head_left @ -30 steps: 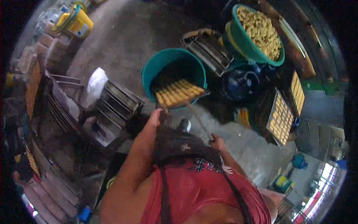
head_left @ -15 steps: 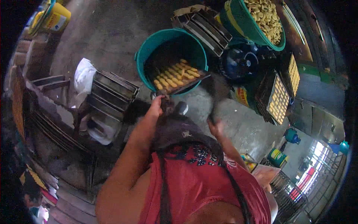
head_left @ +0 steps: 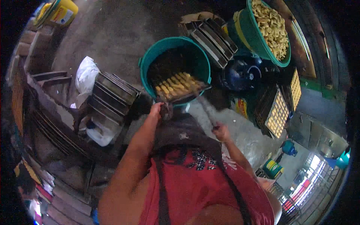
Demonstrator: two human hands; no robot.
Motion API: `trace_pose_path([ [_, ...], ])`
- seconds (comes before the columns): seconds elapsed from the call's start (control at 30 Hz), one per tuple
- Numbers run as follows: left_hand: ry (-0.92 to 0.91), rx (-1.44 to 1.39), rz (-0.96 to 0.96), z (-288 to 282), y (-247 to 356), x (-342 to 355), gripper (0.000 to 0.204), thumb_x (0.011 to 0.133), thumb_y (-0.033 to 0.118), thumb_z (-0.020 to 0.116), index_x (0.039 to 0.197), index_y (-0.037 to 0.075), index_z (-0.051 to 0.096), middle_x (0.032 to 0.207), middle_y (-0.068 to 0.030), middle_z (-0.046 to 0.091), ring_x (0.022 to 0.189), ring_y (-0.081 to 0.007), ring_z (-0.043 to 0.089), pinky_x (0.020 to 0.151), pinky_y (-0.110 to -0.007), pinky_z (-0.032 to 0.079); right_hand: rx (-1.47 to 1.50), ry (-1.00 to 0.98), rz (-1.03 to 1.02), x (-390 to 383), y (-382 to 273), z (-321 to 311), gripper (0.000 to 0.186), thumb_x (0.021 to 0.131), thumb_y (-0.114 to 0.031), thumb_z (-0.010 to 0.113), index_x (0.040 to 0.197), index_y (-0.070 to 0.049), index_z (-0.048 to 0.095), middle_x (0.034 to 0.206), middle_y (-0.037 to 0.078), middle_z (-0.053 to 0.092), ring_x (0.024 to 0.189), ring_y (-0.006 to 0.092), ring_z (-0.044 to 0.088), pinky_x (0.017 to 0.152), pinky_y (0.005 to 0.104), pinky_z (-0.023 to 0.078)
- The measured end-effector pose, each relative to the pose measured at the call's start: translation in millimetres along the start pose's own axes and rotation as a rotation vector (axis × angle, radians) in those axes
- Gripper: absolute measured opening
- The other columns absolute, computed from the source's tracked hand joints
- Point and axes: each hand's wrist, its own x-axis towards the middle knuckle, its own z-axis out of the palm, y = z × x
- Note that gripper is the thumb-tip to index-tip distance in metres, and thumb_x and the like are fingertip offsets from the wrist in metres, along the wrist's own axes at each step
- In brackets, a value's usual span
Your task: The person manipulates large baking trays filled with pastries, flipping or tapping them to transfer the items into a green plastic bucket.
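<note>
A dark flat baking tray [head_left: 187, 98] bears rows of golden, finger-shaped biscuits [head_left: 172, 87]. It is tilted over the mouth of a round teal tub [head_left: 144, 73], whose inside looks dark. My left hand [head_left: 155, 110] is closed on the tray's near left edge, with a dark, cloth-like piece beside the fingers. To the right, my right hand [head_left: 222, 132] grips the handle of a long thin tool [head_left: 207, 110]. Motion blurs the tool, and its far end meets the tray's near right side; its kind cannot be made out.
Stacked dark metal pans [head_left: 114, 92] stand at the left, under a white bag [head_left: 86, 75]. More pans [head_left: 214, 42] lean behind the tub. A green basin [head_left: 245, 41] heaped with biscuit pieces, a dark blue container [head_left: 242, 73] and a filled tray [head_left: 277, 114] are at right.
The tool in my right hand has swung left, from beside the tray to its near right side. The biscuits now look blurred. My left hand keeps its hold on the tray.
</note>
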Motion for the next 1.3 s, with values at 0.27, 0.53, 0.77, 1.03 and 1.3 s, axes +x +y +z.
trace_pose_path([
  [0.27, -0.059, -0.132, -0.007, 12, -4, -28, 0.024, 0.076, 0.022, 0.053, 0.088, 0.002, 0.058, 0.079, -0.0142, 0.062, 0.072, -0.0285, 0.062, 0.066, -0.045, 0.050, -0.332, -0.375, -0.043, 95, 64, -49, 0.034, 0.071, -0.017, 0.060, 0.101, -0.001, 0.056, 0.088, 0.015, 0.061, 0.077, 0.0231, 0.058, 0.070, 0.0349, 0.046],
  [0.53, 0.049, -0.174, 0.041, 26, -28, -43, 0.023, 0.077, 0.026, 0.050, 0.080, 0.005, 0.060, 0.073, -0.0092, 0.062, 0.065, -0.0254, 0.060, 0.062, -0.041, 0.049, 0.716, -0.326, -0.620, 161, -160, -295, 0.019, 0.071, -0.016, 0.061, 0.083, -0.002, 0.060, 0.074, 0.012, 0.060, 0.068, 0.0196, 0.059, 0.064, 0.0332, 0.048],
  [0.77, 0.333, 0.145, 0.012, 51, -29, -72, 0.026, 0.076, 0.025, 0.053, 0.089, 0.003, 0.059, 0.080, -0.0096, 0.062, 0.074, -0.0256, 0.060, 0.072, -0.041, 0.048, -0.618, -1.317, -0.243, 276, -130, -220, 0.023, 0.071, -0.013, 0.063, 0.087, 0.004, 0.059, 0.076, 0.009, 0.063, 0.058, 0.0175, 0.058, 0.059, 0.0336, 0.047],
  [1.03, -0.300, -0.317, 0.058, 24, -48, -43, 0.027, 0.076, 0.024, 0.056, 0.095, 0.004, 0.058, 0.099, -0.0134, 0.058, 0.089, -0.0262, 0.057, 0.079, -0.039, 0.045, 0.696, -0.515, -0.386, 229, -223, -240, 0.026, 0.075, -0.025, 0.064, 0.087, -0.002, 0.061, 0.073, 0.012, 0.061, 0.063, 0.0223, 0.058, 0.051, 0.0347, 0.048],
  [1.3, 0.186, 0.009, -0.070, 34, -31, -46, 0.033, 0.071, 0.028, 0.061, 0.093, 0.003, 0.059, 0.095, -0.0137, 0.059, 0.082, -0.0280, 0.056, 0.073, -0.040, 0.046, 0.207, -0.714, -0.084, 283, -149, -228, 0.033, 0.074, -0.022, 0.061, 0.099, -0.001, 0.055, 0.077, 0.010, 0.060, 0.073, 0.0262, 0.059, 0.070, 0.0416, 0.049],
])
